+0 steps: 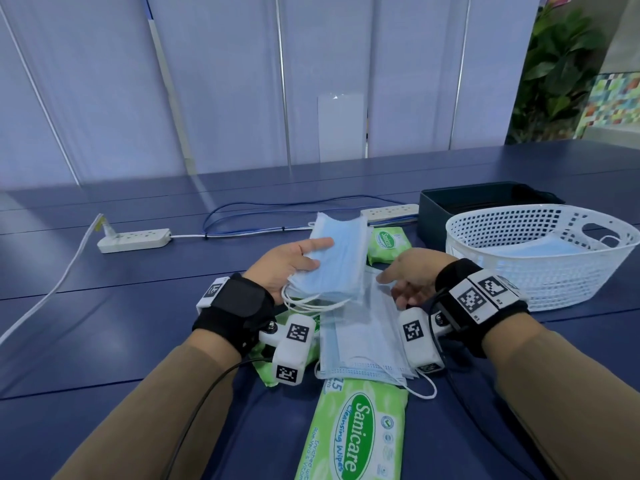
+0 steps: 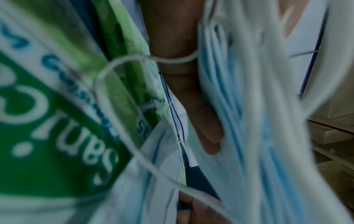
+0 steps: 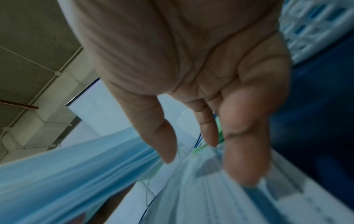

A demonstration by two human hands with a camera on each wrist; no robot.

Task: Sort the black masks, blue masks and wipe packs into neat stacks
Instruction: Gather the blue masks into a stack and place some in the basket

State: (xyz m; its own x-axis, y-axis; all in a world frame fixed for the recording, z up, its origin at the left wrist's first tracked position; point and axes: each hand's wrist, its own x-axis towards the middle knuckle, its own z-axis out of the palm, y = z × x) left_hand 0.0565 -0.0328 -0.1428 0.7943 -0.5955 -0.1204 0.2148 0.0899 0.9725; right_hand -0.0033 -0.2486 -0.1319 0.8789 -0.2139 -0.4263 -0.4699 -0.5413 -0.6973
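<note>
My left hand point(image 1: 313, 254) holds a bundle of blue masks point(image 1: 341, 251) lifted above the table, thumb on top and fingers beneath, ear loops hanging down. The left wrist view shows the same bundle point(image 2: 239, 106) close up. More blue masks point(image 1: 363, 341) lie flat on the table under my right hand point(image 1: 393, 289), whose straight fingers point(image 3: 245, 151) touch the top mask point(image 3: 229, 197). Green wipe packs lie near me point(image 1: 356, 434), beyond the bundle point(image 1: 388, 242) and under my left wrist point(image 1: 266, 372).
A white mesh basket point(image 1: 540, 278) at the right holds a blue mask point(image 1: 540, 249). A dark box point(image 1: 446, 206) stands behind it, its inside hidden. Two power strips point(image 1: 135, 239) point(image 1: 391, 211) and blue cables point(image 1: 259, 216) lie further back on the blue table point(image 1: 121, 323).
</note>
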